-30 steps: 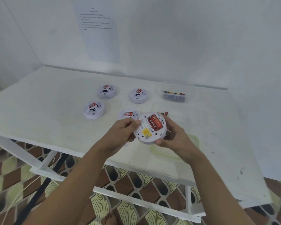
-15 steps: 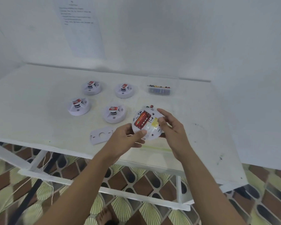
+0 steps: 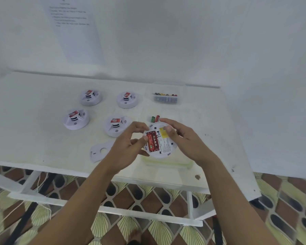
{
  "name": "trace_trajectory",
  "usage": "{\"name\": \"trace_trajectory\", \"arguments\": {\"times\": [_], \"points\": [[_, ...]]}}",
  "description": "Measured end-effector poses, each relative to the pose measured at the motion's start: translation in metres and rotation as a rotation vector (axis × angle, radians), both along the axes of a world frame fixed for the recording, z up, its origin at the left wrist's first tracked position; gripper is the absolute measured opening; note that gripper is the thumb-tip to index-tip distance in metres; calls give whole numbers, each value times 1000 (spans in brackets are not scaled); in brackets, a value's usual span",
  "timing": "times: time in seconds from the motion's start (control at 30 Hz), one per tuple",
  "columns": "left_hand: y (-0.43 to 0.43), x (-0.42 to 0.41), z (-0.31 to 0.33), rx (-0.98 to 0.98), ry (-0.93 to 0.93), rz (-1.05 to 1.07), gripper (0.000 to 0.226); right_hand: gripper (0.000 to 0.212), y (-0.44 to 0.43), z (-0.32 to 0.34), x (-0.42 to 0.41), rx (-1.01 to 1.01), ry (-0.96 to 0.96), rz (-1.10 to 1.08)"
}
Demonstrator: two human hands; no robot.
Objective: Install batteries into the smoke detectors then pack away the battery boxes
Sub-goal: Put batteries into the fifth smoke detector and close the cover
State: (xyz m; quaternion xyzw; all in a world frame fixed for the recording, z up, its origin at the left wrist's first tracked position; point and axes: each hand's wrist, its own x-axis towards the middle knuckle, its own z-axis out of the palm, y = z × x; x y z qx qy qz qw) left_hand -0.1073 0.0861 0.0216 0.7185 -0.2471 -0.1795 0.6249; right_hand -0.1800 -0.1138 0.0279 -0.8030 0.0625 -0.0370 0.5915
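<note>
I hold a round white smoke detector (image 3: 163,147) back side up above the table's front edge, red batteries showing in its compartment. My left hand (image 3: 129,147) grips its left rim with the thumb on the batteries. My right hand (image 3: 185,138) grips the right rim, thumb on the yellow label. Several loose batteries (image 3: 155,119) lie just behind it. A clear battery box (image 3: 165,98) stands at the back. A flat white cover plate (image 3: 100,152) lies left of my hands.
Several other smoke detectors sit face up on the white table (image 3: 34,131), the nearest detector (image 3: 116,126) close to my left hand. A printed sheet (image 3: 74,27) hangs on the wall. Patterned floor tiles show below the table frame.
The detector has turned in my hands so its battery compartment now runs upright, and both hands shifted their grip. The camera view has moved.
</note>
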Motion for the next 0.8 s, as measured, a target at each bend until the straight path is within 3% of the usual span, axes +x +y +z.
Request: {"name": "trace_trajectory", "arguments": {"times": [0.1, 0.2, 0.3, 0.6, 0.8], "points": [[-2, 7, -2, -10, 32, -16, 10, 68, -2, 5, -2, 4, 69, 101], [-6, 15, -2, 12, 45, -27, 12, 101, -5, 4, 0, -17, 96, 202], [-9, 25, -1, 30, 47, -36, 14, 124, -5, -2, 8, -70, 84, 199], [-17, 62, 4, 116, -105, -143, 22, 111, 0, -3, 28, -266, -50, -33], [-24, 83, 2, 252, -455, -126, 26, 108, 5, 3, 35, -368, -49, -94]]}}
